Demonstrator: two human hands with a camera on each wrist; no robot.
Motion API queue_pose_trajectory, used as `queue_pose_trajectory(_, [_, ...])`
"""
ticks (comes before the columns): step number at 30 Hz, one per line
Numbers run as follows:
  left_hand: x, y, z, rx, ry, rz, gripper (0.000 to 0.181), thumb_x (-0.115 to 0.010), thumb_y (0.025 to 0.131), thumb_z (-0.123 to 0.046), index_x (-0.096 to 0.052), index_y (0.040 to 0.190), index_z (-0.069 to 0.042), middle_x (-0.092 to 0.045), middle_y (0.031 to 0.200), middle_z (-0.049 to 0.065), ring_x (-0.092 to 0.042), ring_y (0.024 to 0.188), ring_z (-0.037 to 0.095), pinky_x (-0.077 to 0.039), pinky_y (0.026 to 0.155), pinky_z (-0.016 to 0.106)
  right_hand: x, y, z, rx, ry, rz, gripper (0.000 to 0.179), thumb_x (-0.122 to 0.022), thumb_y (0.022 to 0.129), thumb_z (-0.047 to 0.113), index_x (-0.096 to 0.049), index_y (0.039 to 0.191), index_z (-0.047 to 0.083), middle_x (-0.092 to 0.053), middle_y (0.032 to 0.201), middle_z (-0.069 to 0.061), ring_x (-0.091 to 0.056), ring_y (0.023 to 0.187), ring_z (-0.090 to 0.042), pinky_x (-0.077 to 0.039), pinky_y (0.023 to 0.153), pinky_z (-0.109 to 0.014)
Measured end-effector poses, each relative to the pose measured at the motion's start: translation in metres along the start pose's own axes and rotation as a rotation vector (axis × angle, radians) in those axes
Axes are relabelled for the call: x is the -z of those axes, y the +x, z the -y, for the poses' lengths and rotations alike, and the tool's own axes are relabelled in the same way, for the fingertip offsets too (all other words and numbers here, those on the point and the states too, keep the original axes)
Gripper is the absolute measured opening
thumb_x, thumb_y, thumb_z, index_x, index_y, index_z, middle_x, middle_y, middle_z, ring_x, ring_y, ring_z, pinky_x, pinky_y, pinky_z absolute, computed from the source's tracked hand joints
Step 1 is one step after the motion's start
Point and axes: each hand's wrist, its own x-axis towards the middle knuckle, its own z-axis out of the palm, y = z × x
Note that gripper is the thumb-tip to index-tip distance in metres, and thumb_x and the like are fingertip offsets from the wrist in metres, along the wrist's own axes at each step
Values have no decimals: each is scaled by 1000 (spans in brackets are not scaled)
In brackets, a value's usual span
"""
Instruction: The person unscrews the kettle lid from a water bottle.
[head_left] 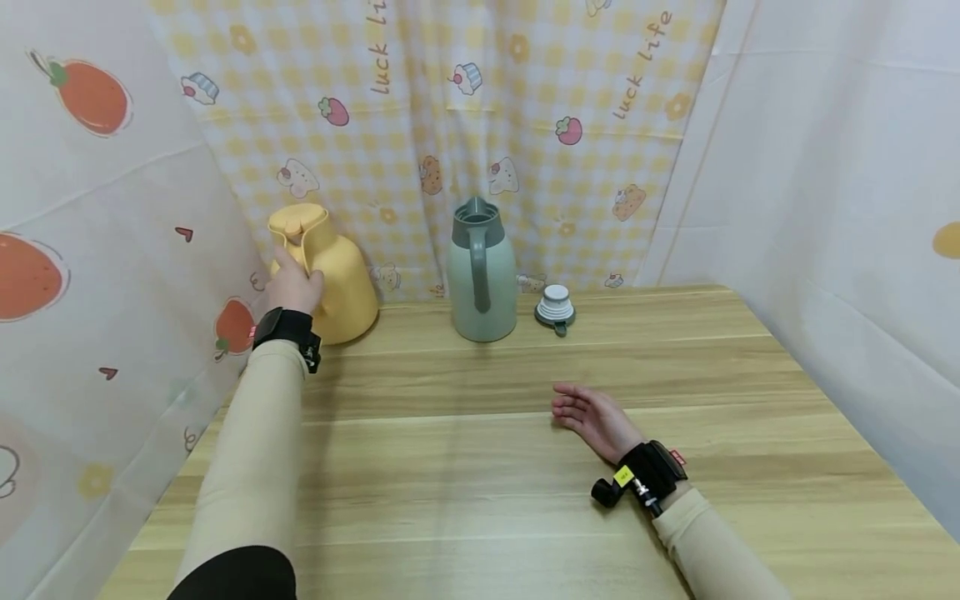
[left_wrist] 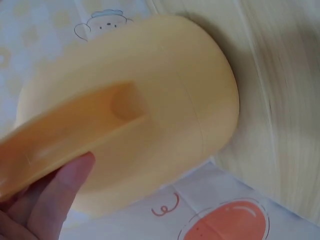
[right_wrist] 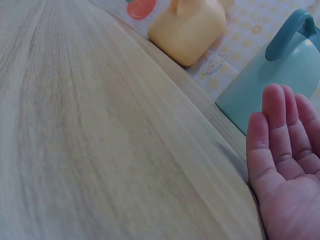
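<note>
At the back left of the table stands a yellow thermos jug (head_left: 347, 287), its lid on top. My left hand (head_left: 294, 287) grips the jug's handle (left_wrist: 75, 127) near its upper part; in the left wrist view, fingertips (left_wrist: 77, 170) show along the handle's edge. A green thermos jug (head_left: 483, 283) stands upright at the back middle, its top uncovered. Beside it on the right, a white and grey stopper (head_left: 556, 308) sits on the table. My right hand (head_left: 596, 421) rests on its side on the wood, fingers relaxed, holding nothing.
The light wooden table (head_left: 480, 492) runs back to a yellow checked curtain (head_left: 517, 100). White cloth with fruit prints (head_left: 97, 96) hangs close along the left, and plain white cloth (head_left: 840, 150) along the right.
</note>
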Motion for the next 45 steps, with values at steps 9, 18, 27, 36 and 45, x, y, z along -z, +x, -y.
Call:
queue_pose_trajectory(9, [14,-19,17,-171,21,-4,60,-44,96,-28,-16,137,5,-53,73,29,-53,58,43,-37,48,47,-1,3,1,-7,4,0,38,-29,108,16,-63,120,6,-65,106,-9,-62,100,-19,-48,91,-32])
queue_pose_trajectory(18, [23,-57,17,-380,-87,-47,46,-57,90,-14,-30,121,8,-45,77,18,-49,65,37,-38,58,44,-1,1,2,-8,-7,-13,40,-29,108,17,-47,133,-8,-63,107,-10,-62,100,-20,-48,92,-32])
queue_pose_trajectory(27, [31,-102,7,-499,-159,63,42,-57,90,-6,-27,117,5,-43,74,15,-46,57,27,-38,52,36,2,-1,2,11,-8,-5,37,-28,108,16,-61,121,4,-64,107,-9,-62,101,-19,-48,92,-32])
queue_pose_trajectory(36, [40,-153,-5,-579,-186,121,43,-61,85,1,-33,118,4,-47,71,8,-44,53,16,-37,46,28,0,-2,0,4,2,14,40,-26,108,15,-62,120,5,-64,108,-9,-62,101,-20,-48,93,-33])
queue_pose_trajectory(45, [40,-192,-23,-615,-256,249,39,-61,86,2,-34,113,-4,-46,61,-4,-46,48,4,-40,42,25,-4,-1,0,3,-11,19,39,-26,108,15,-61,123,4,-65,109,-9,-62,102,-19,-47,94,-33])
